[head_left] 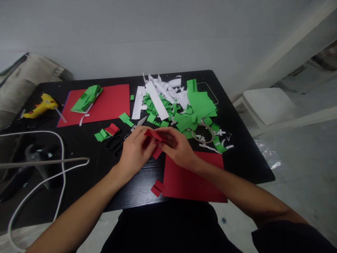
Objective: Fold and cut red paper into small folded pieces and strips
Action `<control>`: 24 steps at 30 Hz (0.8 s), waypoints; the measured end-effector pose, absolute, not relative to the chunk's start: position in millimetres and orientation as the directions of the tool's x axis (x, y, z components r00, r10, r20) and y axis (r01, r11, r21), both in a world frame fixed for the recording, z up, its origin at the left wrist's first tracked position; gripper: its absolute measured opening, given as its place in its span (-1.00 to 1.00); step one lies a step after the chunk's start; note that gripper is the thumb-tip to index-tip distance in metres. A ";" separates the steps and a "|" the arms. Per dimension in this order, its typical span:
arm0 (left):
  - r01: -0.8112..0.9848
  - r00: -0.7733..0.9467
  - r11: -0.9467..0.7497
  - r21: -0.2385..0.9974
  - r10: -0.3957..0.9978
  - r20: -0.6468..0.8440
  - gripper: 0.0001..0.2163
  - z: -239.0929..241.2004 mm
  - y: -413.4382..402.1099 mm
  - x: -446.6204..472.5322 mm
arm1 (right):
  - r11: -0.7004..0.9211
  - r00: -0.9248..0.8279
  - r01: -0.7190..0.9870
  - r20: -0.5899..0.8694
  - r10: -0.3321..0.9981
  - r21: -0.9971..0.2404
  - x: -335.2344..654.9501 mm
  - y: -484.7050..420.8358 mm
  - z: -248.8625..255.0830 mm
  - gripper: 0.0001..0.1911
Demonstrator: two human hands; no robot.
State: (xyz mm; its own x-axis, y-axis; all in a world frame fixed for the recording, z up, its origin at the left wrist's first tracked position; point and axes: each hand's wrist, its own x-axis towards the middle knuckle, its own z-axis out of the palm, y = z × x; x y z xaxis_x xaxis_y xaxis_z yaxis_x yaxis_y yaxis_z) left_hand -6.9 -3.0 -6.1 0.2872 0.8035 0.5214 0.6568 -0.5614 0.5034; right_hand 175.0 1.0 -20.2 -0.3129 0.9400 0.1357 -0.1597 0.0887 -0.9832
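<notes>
Both my left hand (137, 146) and my right hand (177, 146) are closed on a folded piece of red paper (157, 151), held between them above the front middle of the table. Fingers cover part of its folds. Beneath my right wrist lies a large red sheet (195, 179). A small creased red paper piece (157, 188) rests at that sheet's left edge. Scissors (116, 143) with black handles lie just left of my left hand, partly covered by it. Beyond them sit small folded green papers (101, 135) with a red one (112, 129).
White paper strips (158, 100) and green scraps (181, 121) are heaped at the back, beside a tape roll (203, 134). A folded green bundle (88, 98) lies on another red sheet (116, 102). At left are a yellow glue gun (42, 106), pliers (37, 160) and a white cable (63, 151).
</notes>
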 end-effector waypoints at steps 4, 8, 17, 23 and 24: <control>0.658 0.287 -0.567 0.496 0.798 0.530 -0.92 -4.9 -3.3 -6.1 | 0.155 -0.289 -0.059 0.166 0.943 -0.986 176.1 1.2 -22.7 -0.63; 0.657 0.289 -0.567 0.497 0.798 0.529 -0.90 -4.3 -3.5 -6.0 | 0.234 -0.285 0.038 0.214 0.934 -0.971 177.2 1.5 -28.9 -0.61; 0.652 0.292 -0.556 0.516 0.812 0.506 -0.92 -2.6 -3.3 -4.1 | 0.242 -0.254 0.058 0.220 0.942 -0.969 178.3 2.0 -31.6 -0.63; 0.637 0.281 -0.558 0.532 0.811 0.513 -0.92 -0.8 -4.2 -1.5 | 0.220 -0.224 0.091 0.195 0.955 -0.971 178.5 2.2 -32.2 -0.66; 0.632 0.280 -0.557 0.539 0.812 0.512 -0.92 -0.4 -4.3 -1.3 | 0.209 -0.218 0.087 0.186 0.958 -0.974 178.1 2.4 -32.3 -0.69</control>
State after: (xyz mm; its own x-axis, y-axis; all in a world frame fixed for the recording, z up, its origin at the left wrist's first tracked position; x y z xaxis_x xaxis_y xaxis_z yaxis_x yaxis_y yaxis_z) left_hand -1.3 -4.3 -0.4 0.2800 0.8121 0.5120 0.6316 -0.5575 0.5388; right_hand 178.1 2.4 -32.3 -0.2184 0.9579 0.1863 0.0873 0.2093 -0.9739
